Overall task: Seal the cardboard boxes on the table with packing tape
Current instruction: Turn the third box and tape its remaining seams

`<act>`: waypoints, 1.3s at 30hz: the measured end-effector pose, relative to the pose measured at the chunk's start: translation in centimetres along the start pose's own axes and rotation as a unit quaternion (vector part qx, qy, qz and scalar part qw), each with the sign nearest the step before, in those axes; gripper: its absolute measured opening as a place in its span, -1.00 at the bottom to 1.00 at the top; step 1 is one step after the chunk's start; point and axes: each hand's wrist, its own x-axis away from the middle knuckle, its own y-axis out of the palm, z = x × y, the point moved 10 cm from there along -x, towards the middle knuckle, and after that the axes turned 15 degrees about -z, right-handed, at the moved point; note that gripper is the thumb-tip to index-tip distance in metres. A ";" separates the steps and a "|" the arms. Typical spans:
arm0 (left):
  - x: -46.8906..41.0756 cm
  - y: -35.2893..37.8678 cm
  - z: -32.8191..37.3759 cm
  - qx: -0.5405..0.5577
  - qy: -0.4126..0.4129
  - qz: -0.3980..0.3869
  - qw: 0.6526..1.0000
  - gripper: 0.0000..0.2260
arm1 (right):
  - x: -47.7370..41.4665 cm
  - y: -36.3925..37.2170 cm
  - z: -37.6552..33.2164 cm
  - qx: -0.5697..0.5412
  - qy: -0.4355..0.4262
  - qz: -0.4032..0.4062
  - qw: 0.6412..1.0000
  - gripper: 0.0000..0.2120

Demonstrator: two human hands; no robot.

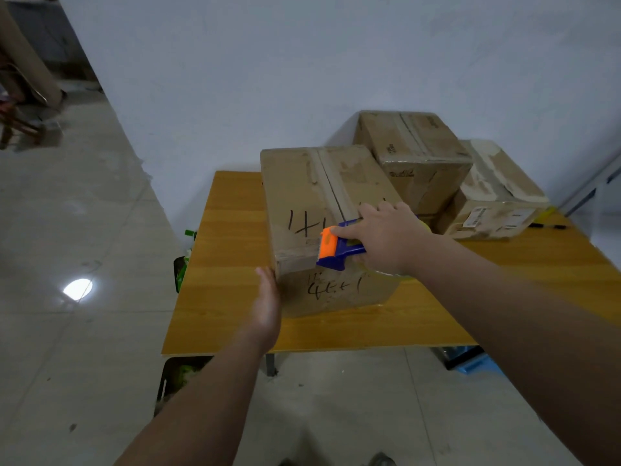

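The right hand (383, 237) grips a blue-and-orange plastic tape dispenser (336, 250) at the near top edge of the large brown cardboard box (302, 196). The left hand (267, 307), fingers straight, presses the box's near-left corner. Bare yellow wooden table (228, 264) lies to the left.

One wide-angle view, worn on the head, looks forward and steeply down from above and behind the right hand (379, 237) gripping the tape dispenser (336, 252). The grip sits near frame centre, close by. Both forearms (504, 314) fill the lower frame. A white wall (302, 79) rises beyond the grip, and tiled floor (84, 230) spreads to its left.
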 end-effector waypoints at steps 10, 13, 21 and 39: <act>0.6 -3.2 5.8 -0.482 0.226 -0.024 0.846 -0.35 | -0.1 -0.3 -0.1 0.015 -0.016 -0.011 1.000 -0.48; 0.1 -3.2 6.7 -0.546 0.234 0.018 0.804 -0.40 | 0.0 -0.4 -0.1 0.016 -0.018 -0.006 1.000 -0.49; -1.3 -2.6 7.2 -0.591 0.211 0.011 0.778 -0.15 | -0.1 -0.3 0.0 0.006 -0.018 -0.002 1.000 -0.49; 0.8 -0.5 7.9 -0.639 0.199 -0.004 0.743 -0.49 | -0.3 -0.5 0.1 0.002 -0.039 0.007 0.999 -0.48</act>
